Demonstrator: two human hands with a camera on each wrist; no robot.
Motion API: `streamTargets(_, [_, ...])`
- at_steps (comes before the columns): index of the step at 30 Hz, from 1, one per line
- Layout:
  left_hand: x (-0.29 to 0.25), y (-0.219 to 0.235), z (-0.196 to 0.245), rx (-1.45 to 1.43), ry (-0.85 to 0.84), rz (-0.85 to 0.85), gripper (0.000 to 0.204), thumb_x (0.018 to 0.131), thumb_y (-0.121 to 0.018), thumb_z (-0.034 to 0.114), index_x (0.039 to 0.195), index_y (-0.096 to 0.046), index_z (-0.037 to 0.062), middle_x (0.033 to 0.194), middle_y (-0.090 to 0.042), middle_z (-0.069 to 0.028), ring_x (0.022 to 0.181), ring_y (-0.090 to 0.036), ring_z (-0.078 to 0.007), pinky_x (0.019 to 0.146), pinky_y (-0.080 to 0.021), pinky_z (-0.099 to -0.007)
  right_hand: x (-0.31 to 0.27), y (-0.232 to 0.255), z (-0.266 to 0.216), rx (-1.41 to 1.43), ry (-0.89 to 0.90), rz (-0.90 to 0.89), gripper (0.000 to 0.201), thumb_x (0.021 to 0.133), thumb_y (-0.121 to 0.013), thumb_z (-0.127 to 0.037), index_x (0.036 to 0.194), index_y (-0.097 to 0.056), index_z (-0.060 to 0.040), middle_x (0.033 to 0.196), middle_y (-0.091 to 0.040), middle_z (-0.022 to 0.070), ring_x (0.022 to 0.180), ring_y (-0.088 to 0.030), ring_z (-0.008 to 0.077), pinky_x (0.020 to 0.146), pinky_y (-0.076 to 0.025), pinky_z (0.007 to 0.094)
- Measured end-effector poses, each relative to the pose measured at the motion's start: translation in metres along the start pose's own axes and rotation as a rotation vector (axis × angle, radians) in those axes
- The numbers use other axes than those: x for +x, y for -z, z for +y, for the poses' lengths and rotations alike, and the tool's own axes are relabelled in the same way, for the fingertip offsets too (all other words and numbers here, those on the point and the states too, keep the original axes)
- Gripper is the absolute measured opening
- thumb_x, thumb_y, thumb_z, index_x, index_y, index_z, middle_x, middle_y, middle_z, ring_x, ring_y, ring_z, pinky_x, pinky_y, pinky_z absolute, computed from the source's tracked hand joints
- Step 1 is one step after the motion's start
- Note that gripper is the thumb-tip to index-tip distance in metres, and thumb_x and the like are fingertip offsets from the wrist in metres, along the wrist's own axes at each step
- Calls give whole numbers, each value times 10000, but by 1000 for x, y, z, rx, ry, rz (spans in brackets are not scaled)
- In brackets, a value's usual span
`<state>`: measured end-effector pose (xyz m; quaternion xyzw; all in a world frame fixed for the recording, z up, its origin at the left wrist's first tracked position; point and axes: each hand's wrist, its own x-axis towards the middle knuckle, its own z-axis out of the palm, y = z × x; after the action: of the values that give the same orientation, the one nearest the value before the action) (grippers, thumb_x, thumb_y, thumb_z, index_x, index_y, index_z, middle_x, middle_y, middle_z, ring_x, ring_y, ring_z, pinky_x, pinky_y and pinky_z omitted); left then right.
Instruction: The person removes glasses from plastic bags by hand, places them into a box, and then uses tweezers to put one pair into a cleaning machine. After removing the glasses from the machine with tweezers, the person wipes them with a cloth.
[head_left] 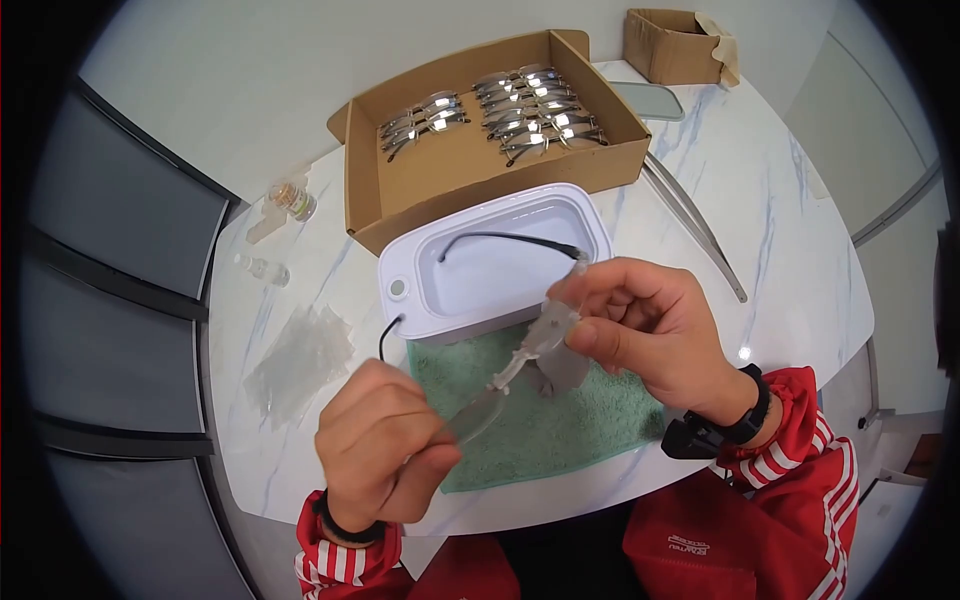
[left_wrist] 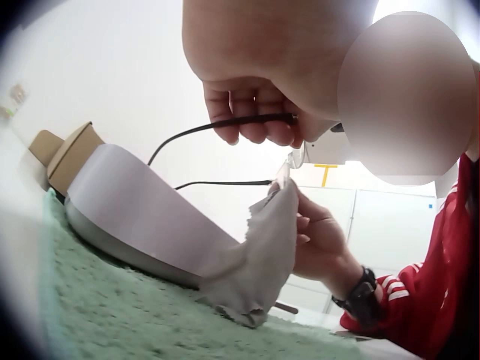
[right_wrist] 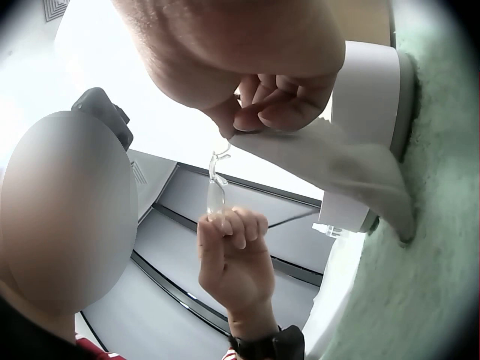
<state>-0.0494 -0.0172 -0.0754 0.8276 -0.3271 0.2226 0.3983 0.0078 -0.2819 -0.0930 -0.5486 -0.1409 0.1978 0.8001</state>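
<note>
Both hands hold one pair of clear-framed eyeglasses (head_left: 503, 378) with dark temples, raised above a green towel (head_left: 530, 455). My left hand (head_left: 385, 445) grips the glasses at one end, its fingers curled around the hinge side. At the other end, my right hand (head_left: 650, 325) pinches a lens through a thin grey cloth (left_wrist: 262, 259). The cloth's loose part hangs below the right fingers toward the towel. In the head view, one dark temple (head_left: 510, 237) stretches over a white basin (head_left: 400, 322) and the other passes its left end.
Behind the basin stands a cardboard box (head_left: 430, 185) with several pairs of glasses (head_left: 540, 110) in rows. Long metal tweezers (head_left: 700, 225) lie at the right. To the left are clear plastic bags (head_left: 300, 365), a spray bottle (head_left: 262, 268) and a small jar (head_left: 292, 200). A smaller carton (head_left: 675, 50) sits at the back.
</note>
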Motion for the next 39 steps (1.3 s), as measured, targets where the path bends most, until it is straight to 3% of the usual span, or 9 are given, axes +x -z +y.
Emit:
streamTargets(8, [-14,27,25,-428,369,292,412,971,-665,345,722,-550,38,598,-531,-49,509,-451,-154,495,-359,-304,6,18,3,-32,120,85,166,932,-715,-25,1079,-654,19,865,-674,26,683,-569,37,581,-430,195])
streamTargets(12, [-14,36,20,-514,391,259,449,987,-641,370,695,-522,51,587,-511,-52,490,-412,-135,462,-345,-303,8,17,5,6,128,68,134,950,-700,-58,1051,-647,12,820,-644,23,622,-523,49,552,-407,204])
streamTargets(16, [-17,38,12,-599,231,605,435,998,-608,332,689,-470,60,580,-487,-54,468,-394,-117,413,-318,-280,9,17,7,-15,118,71,137,960,-695,-85,1045,-640,7,817,-635,20,617,-520,51,551,-404,205])
streamTargets(18, [-14,51,9,-863,217,258,332,1049,-503,228,767,-425,69,677,-405,-2,505,-351,-93,414,-223,-234,9,20,7,-8,106,73,139,961,-694,-93,1044,-639,5,818,-635,19,621,-523,51,552,-404,205])
streamTargets(20, [-19,48,11,-915,423,300,400,1002,-591,305,731,-483,32,619,-465,-20,451,-319,-90,410,-267,-260,10,22,7,-6,84,70,142,963,-692,-100,1044,-638,3,819,-634,18,625,-526,52,553,-405,205])
streamTargets(22, [-18,41,-2,-1040,729,34,370,1017,-559,266,744,-479,29,623,-431,4,478,-290,-73,426,-238,-249,11,24,7,14,33,28,129,965,-685,-104,1037,-642,-6,821,-635,12,625,-526,50,557,-407,202])
streamTargets(25, [-24,24,-30,-1251,933,-61,325,1032,-530,237,784,-483,32,654,-402,18,517,-291,-59,446,-227,-235,9,23,7,-88,-38,-44,88,953,-688,-68,1010,-662,-7,831,-637,3,645,-527,54,591,-420,205])
streamTargets(32, [-24,2,-37,-1291,1114,-167,279,1045,-504,205,809,-471,60,684,-373,30,543,-271,-57,460,-227,-234,8,4,9,-537,55,-328,94,825,-768,13,902,-739,-33,885,-645,63,740,-545,112,681,-425,257])
streamTargets(39, [-29,6,-44,-1335,1087,-63,293,1053,-484,220,810,-483,55,676,-359,34,539,-262,-59,466,-225,-236,8,7,11,-526,99,-269,211,834,-723,72,1007,-768,-40,887,-654,49,736,-595,128,647,-442,242])
